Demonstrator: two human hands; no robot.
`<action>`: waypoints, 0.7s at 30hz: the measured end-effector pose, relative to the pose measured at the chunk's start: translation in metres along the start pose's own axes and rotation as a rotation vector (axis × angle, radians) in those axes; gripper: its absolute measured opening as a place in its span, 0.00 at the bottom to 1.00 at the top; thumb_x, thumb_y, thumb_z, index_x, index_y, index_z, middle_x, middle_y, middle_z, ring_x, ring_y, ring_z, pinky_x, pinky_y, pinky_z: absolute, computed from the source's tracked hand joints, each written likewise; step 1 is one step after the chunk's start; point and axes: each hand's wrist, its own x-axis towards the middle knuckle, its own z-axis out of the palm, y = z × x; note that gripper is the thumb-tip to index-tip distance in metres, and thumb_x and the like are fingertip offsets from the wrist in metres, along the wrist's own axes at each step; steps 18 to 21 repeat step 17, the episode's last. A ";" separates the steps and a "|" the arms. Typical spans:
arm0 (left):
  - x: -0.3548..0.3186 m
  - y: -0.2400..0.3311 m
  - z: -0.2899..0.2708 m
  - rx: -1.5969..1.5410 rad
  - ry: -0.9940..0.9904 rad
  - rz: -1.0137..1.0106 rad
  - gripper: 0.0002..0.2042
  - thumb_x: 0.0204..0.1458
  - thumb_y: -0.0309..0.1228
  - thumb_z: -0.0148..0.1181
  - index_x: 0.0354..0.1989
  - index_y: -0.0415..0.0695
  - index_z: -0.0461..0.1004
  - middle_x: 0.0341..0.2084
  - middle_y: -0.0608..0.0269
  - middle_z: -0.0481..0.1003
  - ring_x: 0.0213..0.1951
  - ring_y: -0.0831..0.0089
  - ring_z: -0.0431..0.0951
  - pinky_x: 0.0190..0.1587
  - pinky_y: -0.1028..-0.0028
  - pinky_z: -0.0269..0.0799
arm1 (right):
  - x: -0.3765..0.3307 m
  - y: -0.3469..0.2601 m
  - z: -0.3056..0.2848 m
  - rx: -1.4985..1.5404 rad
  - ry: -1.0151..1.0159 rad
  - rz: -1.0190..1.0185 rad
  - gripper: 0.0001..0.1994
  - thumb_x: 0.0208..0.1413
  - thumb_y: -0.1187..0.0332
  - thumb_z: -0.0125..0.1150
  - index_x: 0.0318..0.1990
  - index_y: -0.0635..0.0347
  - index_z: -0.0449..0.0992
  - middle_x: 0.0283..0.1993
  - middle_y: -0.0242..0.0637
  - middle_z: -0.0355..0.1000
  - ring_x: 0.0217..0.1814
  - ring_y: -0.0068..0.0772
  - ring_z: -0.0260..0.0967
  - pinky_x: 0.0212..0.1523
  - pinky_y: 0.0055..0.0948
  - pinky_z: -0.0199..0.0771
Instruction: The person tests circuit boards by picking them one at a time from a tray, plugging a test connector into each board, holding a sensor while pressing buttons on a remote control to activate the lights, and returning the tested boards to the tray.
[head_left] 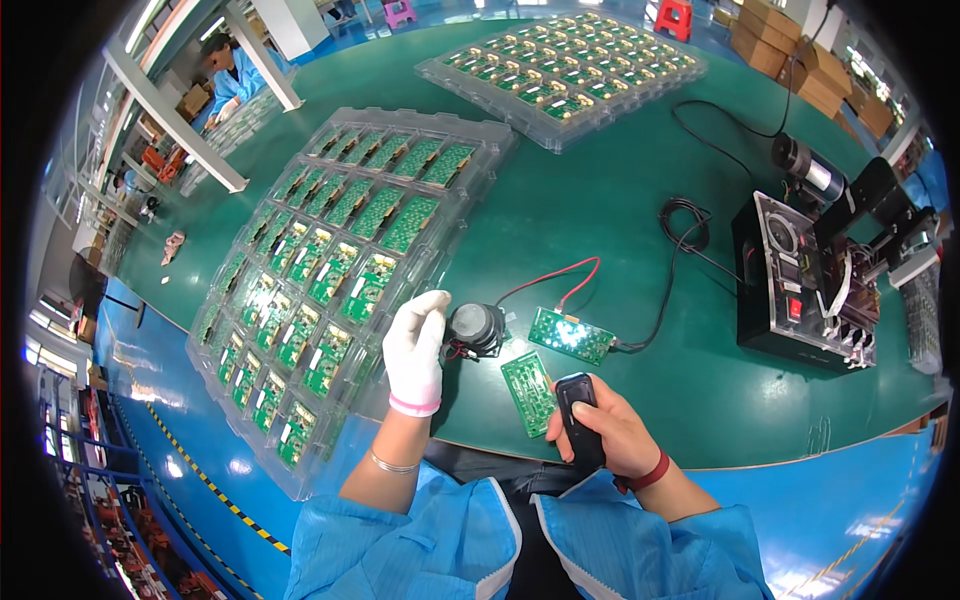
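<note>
Green table (600, 200) is filling most of the view, its edges bending toward the rim. Near tray (330, 270), clear plastic, is lying at the person's left, its long axis running from near-left to far-right, rows of green boards sitting in its pockets; its near corner is hanging past the table edge. Far tray (565, 65) is lying well apart at the far side, also full of boards. Black test box (800, 285) is sitting at the right, its far parts hard to make out and partly cut off by the dark rim. Left hand (416, 350), in a white glove, is resting just beside the small black speaker (474, 329), fingertips touching its left side; whether it is gripping or only steadying, cannot tell, since the glove is hiding the contact. Red and black wires are running from the speaker to the lit board (571, 335), which is lying flat just right of it, long axis tilted left-far to right-near, a black cable leaving its right end. Loose board (528, 392) is lying flat between the two hands, long axis running roughly away from the person. Right hand (605, 430), bare, is closing around a black remote (577, 418), held upright-lengthwise, top end pointing away toward the boards; its lower end is hidden in the palm.
</note>
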 end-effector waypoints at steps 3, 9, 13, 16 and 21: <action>0.000 0.001 0.000 0.013 -0.014 0.002 0.11 0.59 0.27 0.51 0.47 0.35 0.72 0.43 0.59 0.76 0.42 0.74 0.74 0.49 0.73 0.69 | 0.001 0.004 -0.001 0.048 0.041 -0.012 0.18 0.65 0.65 0.44 0.58 0.64 0.59 0.39 0.43 0.72 0.30 0.28 0.70 0.33 0.27 0.72; 0.001 -0.002 -0.001 0.006 -0.030 -0.001 0.12 0.59 0.27 0.51 0.47 0.34 0.72 0.43 0.59 0.75 0.43 0.74 0.73 0.50 0.73 0.68 | 0.004 0.006 -0.003 0.162 0.085 -0.018 0.19 0.66 0.64 0.44 0.59 0.64 0.59 0.39 0.44 0.71 0.32 0.31 0.71 0.34 0.29 0.73; 0.001 0.000 -0.001 -0.019 -0.022 -0.026 0.11 0.58 0.24 0.51 0.47 0.35 0.73 0.43 0.58 0.75 0.45 0.73 0.74 0.51 0.73 0.68 | 0.006 0.008 -0.005 0.269 0.147 0.001 0.19 0.67 0.59 0.41 0.58 0.61 0.60 0.37 0.41 0.71 0.31 0.33 0.69 0.33 0.31 0.72; -0.003 -0.003 0.000 0.135 -0.054 0.006 0.11 0.54 0.22 0.55 0.46 0.39 0.74 0.43 0.57 0.75 0.46 0.68 0.75 0.53 0.72 0.68 | 0.007 0.014 -0.013 0.561 0.188 -0.067 0.20 0.68 0.55 0.38 0.57 0.58 0.61 0.35 0.39 0.70 0.29 0.33 0.67 0.31 0.32 0.69; -0.005 -0.003 -0.004 0.140 -0.043 0.004 0.11 0.54 0.22 0.55 0.46 0.39 0.74 0.43 0.57 0.75 0.46 0.68 0.75 0.53 0.72 0.68 | 0.007 0.015 -0.018 0.632 0.211 -0.092 0.21 0.68 0.51 0.36 0.57 0.55 0.62 0.34 0.38 0.69 0.26 0.35 0.65 0.29 0.32 0.66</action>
